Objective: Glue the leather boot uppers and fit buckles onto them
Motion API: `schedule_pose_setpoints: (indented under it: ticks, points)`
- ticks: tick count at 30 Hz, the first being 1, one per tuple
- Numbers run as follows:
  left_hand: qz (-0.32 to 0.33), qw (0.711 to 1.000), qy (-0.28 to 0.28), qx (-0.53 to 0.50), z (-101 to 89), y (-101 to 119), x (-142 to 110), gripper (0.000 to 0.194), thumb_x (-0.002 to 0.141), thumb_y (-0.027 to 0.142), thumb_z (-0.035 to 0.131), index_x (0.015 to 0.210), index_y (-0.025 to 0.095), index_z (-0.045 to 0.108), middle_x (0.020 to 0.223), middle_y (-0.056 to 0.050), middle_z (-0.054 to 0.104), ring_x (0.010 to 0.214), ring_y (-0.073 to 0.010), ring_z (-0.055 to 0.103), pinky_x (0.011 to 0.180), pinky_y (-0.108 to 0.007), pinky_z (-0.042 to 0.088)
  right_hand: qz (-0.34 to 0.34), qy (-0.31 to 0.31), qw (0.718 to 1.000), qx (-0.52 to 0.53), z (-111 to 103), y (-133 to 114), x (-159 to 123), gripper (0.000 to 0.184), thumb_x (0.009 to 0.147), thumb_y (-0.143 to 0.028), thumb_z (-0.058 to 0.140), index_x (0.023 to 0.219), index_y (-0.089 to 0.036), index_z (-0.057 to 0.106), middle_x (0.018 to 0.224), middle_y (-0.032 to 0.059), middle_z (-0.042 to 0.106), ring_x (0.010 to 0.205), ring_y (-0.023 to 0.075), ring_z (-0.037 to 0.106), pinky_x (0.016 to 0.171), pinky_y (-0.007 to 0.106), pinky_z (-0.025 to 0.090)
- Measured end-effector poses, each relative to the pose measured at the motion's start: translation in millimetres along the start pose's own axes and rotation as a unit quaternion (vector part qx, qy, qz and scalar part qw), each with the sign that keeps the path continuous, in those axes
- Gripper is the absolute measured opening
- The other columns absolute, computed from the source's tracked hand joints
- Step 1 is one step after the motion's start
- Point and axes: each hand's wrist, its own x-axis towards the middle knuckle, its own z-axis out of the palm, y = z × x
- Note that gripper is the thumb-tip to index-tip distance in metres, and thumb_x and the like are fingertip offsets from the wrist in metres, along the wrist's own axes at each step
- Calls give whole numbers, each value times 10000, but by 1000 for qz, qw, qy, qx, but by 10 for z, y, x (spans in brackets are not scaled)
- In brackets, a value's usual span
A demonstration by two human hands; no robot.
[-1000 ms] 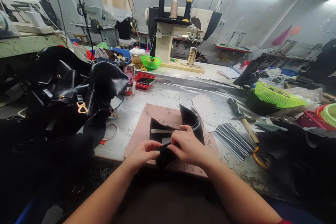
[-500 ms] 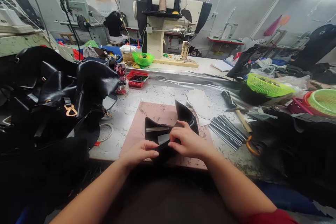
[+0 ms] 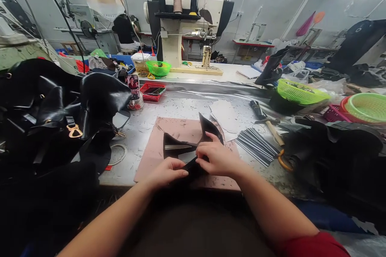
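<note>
A black leather piece [image 3: 174, 151], curved up at its far side and marked with pale strips inside, stands on a pink board [image 3: 150, 156] at the bench's front edge. My left hand [image 3: 171, 172] pinches its near edge between thumb and fingers. Just to the right, my right hand [image 3: 212, 155] is closed on the same edge, its index finger reaching over the leather. The lower part of the piece is dark and partly hidden by my hands. Right of the board lie white paper pieces [image 3: 224, 115] and a fan of black-and-white strips [image 3: 257, 145].
Shiny black bags [image 3: 104, 96] with gold clasps crowd the left. A hammer [image 3: 275, 132] and dark leather pieces [image 3: 328, 156] lie right, near a green basket [image 3: 301, 91]. Behind stand a phone [image 3: 132, 84], a red tray [image 3: 147, 96] and a sewing machine [image 3: 171, 42].
The whole view has shifted slightly. My left hand has slid a little to the right along the leather's near edge, closer to my right hand, which keeps its grip.
</note>
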Motion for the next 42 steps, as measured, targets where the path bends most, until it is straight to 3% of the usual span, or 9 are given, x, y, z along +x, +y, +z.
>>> schedule_pose_setpoints:
  ticks: [6,10,13,16,19,22,27,36,42]
  points:
    - [23,995,-87,-34,-10,49,51,287,664,277,639,934,183,662,841,-10,637,740,-139,546,675,-212,400,-20,21,1000,-8,76,-25,5,157,745,-118,482,609,-190,513,625,-26,559,623,122,560,1053,476,204]
    - [63,995,-46,69,52,135,186,170,634,253,637,772,154,641,734,6,593,700,-139,508,631,-214,380,-35,41,999,1,106,-98,-48,161,730,-93,491,605,-193,504,629,-15,536,637,126,549,1041,424,268]
    - [45,993,0,105,122,173,266,215,597,329,648,583,143,543,547,36,481,533,-103,417,512,-211,310,10,218,975,30,104,-41,-176,31,732,-170,533,733,-200,523,849,59,560,881,201,546,974,439,346]
    - [7,998,21,54,186,160,274,313,537,383,675,539,155,461,498,53,429,480,-85,377,476,-206,276,179,390,890,152,134,134,-324,289,690,-312,610,916,-198,471,1004,107,522,969,248,520,880,451,422]
    - [-8,999,33,11,226,127,247,362,514,406,690,534,158,428,498,53,437,473,-77,380,471,-200,275,295,268,834,381,213,278,-402,458,607,-397,678,954,-188,462,947,91,580,859,242,581,796,450,476]
    - [-8,999,29,14,244,133,240,345,527,387,697,542,149,448,500,55,448,479,-73,395,478,-196,290,267,154,801,514,279,289,-401,447,597,-393,706,949,-176,537,950,80,637,945,255,585,869,432,450]
    - [-7,1000,3,22,272,199,283,262,583,311,694,747,132,595,672,13,593,609,-116,520,577,-221,392,255,137,789,542,286,223,-368,417,588,-382,734,929,-186,598,931,59,668,981,268,581,876,422,448]
    - [-13,1000,-3,-12,345,194,341,284,572,335,718,727,120,613,643,11,605,581,-110,517,574,-224,392,222,143,801,537,300,311,-403,338,614,-367,715,871,-172,613,869,47,670,893,244,606,835,401,459]
    - [7,998,54,-20,457,142,391,308,555,361,720,686,100,620,598,-4,591,560,-110,493,561,-228,371,202,134,811,533,351,333,-441,387,653,-366,689,967,-159,595,911,64,673,951,251,597,883,413,443]
